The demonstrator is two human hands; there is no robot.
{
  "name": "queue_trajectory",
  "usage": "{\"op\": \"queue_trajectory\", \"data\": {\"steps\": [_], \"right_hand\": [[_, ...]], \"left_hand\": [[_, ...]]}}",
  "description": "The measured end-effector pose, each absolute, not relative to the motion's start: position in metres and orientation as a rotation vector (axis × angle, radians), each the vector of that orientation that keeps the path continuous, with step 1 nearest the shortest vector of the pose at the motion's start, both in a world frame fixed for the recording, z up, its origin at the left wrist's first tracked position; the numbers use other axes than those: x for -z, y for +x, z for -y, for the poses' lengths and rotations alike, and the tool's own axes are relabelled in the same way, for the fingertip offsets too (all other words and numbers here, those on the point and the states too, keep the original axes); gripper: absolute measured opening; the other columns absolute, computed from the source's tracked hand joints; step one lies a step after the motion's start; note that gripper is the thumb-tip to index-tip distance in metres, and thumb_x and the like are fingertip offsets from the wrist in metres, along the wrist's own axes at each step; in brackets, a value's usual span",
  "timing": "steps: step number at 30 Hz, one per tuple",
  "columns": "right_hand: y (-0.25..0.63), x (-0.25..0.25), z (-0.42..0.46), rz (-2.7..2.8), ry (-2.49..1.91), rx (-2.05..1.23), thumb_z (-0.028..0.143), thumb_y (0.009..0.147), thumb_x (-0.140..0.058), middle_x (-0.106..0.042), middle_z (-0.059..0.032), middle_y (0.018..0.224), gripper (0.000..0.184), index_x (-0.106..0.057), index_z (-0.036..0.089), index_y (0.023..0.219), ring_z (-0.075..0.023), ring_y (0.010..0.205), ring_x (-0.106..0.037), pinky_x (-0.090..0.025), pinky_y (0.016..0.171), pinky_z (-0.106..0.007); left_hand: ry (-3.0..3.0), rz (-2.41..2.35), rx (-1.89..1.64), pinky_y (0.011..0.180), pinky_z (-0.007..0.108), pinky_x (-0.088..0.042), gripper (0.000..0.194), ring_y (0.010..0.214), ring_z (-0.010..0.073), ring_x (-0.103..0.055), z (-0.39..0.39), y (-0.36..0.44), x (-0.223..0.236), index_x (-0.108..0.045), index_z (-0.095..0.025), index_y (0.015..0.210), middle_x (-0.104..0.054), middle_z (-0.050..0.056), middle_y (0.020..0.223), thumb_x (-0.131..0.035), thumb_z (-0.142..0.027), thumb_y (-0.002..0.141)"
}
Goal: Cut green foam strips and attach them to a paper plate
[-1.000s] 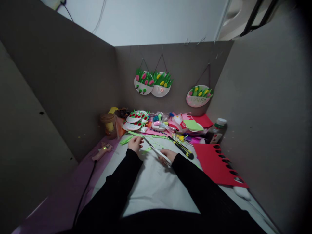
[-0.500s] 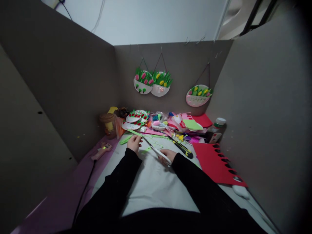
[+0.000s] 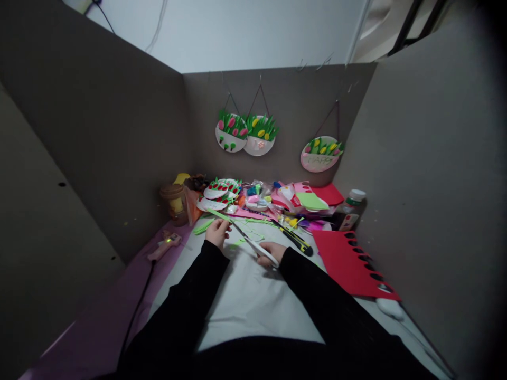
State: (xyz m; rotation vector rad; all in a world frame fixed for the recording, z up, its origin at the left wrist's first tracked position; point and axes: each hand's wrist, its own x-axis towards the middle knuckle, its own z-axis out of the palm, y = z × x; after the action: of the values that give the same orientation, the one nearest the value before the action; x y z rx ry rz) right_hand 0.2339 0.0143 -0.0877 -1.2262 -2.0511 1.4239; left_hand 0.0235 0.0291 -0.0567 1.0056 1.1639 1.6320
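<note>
Light green paper, a narrow strip [image 3: 216, 214] of it, is pinched between the fingers of my left grip [image 3: 217, 232], which is closed on it so that one end sticks out toward the far left over the counter [image 3: 253, 316]. My right grip [image 3: 272, 253] is curled around the white handles of a pair of scissors [image 3: 256, 246], whose blades slant to the far left, their tips at or just beside the strip; I cannot tell whether they touch it, nor how wide the blades are parted. Just left of my left grip lie more green pieces [image 3: 203, 227], and thin green scraps [image 3: 259, 220] are scattered beyond the scissors. A black-and-yellow cutter [image 3: 303, 246] lies to the right of my right grip, and farther right is a red sheet [image 3: 336, 258] with a row of dark oval gaps along its right edge. To the left, a pink glue gun [image 3: 164, 246] shows a small lit spot, near a brown cup [image 3: 178, 207]. At the far side sit decorated paper plates [image 3: 215, 204], and on the right stands a white-capped bottle [image 3: 350, 211]
</note>
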Motion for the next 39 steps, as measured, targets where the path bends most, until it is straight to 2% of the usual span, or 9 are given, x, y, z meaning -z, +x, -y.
{"op": "queue_trajectory", "data": {"steps": [5, 15, 27, 39], "right_hand": [[0.2352, 0.0881, -0.0145, 2.056, -1.200, -1.428, 0.023, 0.057, -0.066, -0.050, 0.0068, 0.051, 0.021, -0.049, 0.017, 0.068, -0.0067, 0.046, -0.046, -0.036, 0.044, -0.019], [0.2360, 0.0947, -0.0171, 2.011, -1.114, -1.508, 0.033, 0.059, -0.067, -0.049, 0.0079, 0.049, 0.028, -0.046, 0.017, 0.069, -0.0063, 0.044, -0.045, -0.036, 0.042, -0.019], [0.2359, 0.0927, -0.0150, 2.024, -1.122, -1.508, 0.031, 0.059, -0.068, -0.048, 0.0081, 0.049, 0.028, -0.045, 0.018, 0.069, -0.0061, 0.043, -0.045, -0.035, 0.042, -0.019], [0.2378, 0.0942, -0.0174, 2.018, -1.082, -1.531, 0.039, 0.057, -0.071, -0.048, 0.0079, 0.048, 0.035, -0.046, 0.017, 0.069, -0.0062, 0.043, -0.045, -0.035, 0.042, -0.019]], "left_hand": [[1.064, -1.175, -1.618, 0.039, 0.017, -0.031, 0.022, 0.049, 0.0085, -0.048, -0.0277, 0.0215, 0.0548, -0.056, -0.014, 0.063, -0.057, 0.002, 0.058, -0.062, -0.035, 0.062], [1.169, -1.196, -1.599, 0.039, 0.018, -0.031, 0.023, 0.040, 0.0067, -0.043, -0.0306, 0.0190, 0.0617, -0.055, -0.015, 0.059, -0.052, -0.001, 0.047, -0.060, -0.036, 0.066], [1.147, -1.162, -1.562, 0.039, 0.018, -0.031, 0.025, 0.041, 0.0069, -0.043, -0.0273, 0.0199, 0.0555, -0.055, -0.015, 0.059, -0.052, -0.001, 0.048, -0.062, -0.038, 0.064], [1.252, -1.122, -1.496, 0.038, 0.018, -0.030, 0.023, 0.038, 0.0064, -0.042, -0.0298, 0.0156, 0.0577, -0.055, -0.015, 0.058, -0.052, -0.001, 0.047, -0.060, -0.036, 0.067]]}}
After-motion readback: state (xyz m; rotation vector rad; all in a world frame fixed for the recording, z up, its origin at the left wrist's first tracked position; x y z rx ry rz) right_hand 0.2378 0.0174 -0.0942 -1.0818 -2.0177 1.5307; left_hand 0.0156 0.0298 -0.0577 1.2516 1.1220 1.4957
